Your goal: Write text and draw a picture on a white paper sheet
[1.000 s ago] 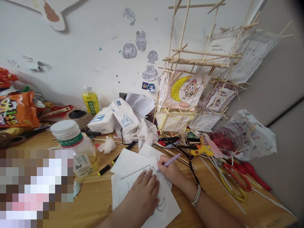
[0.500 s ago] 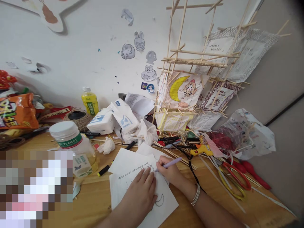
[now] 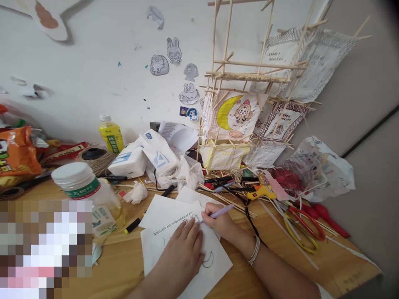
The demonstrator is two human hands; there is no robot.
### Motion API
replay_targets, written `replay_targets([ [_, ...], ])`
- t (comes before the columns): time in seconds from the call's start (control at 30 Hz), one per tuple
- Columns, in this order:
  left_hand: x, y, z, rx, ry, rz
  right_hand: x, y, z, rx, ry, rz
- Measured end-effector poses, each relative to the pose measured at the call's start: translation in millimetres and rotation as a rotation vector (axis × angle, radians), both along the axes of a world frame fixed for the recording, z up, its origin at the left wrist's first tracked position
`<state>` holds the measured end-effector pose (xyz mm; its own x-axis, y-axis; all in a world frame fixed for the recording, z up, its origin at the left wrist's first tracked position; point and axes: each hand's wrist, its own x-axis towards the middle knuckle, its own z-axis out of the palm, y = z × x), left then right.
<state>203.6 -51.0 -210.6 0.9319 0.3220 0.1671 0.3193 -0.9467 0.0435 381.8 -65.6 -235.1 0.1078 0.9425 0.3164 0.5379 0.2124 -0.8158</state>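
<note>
My right hand (image 3: 215, 216) is closed around a light purple pen (image 3: 222, 211), its tip down at the right edge of a white sheet of paper (image 3: 215, 253). Flat on that sheet lies my left hand (image 3: 183, 243), fingers stretched out and holding nothing. Black lines on the paper show a wavy double border (image 3: 173, 223) along the top and a crescent moon (image 3: 208, 261) near the lower right. Part of the drawing is hidden under my left hand. More white paper (image 3: 158, 207) lies beneath and behind the sheet.
A wide clear jar with a white lid (image 3: 73, 174) stands to the left, with a black marker (image 3: 133, 224) beside it. Tissue packs (image 3: 158, 153) lie behind. At right are a yellow glue gun (image 3: 262, 192), scissors (image 3: 305, 228) and a stick frame with drawings (image 3: 238, 114).
The whole view has shifted slightly, so things appear a little further left. Both hands keep nearly the same places on the paper, and the pen stays in my right hand.
</note>
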Motion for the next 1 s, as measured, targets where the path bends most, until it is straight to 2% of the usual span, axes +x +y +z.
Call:
replay_targets([
  [0.37, 0.2, -0.6, 2.9, 0.008, 0.009, -0.006, 0.4, 0.2, -3.8, -0.026, 0.085, -0.016],
  [0.63, -0.5, -0.4, -0.8, 0.058, -0.021, -0.015, 1.4, 2.3, -7.2, -0.042, 0.088, -0.03],
  [1.0, -0.4, -0.3, -1.1, 0.052, 0.019, -0.009, 1.2, 1.6, -5.4, -0.021, 0.043, -0.063],
])
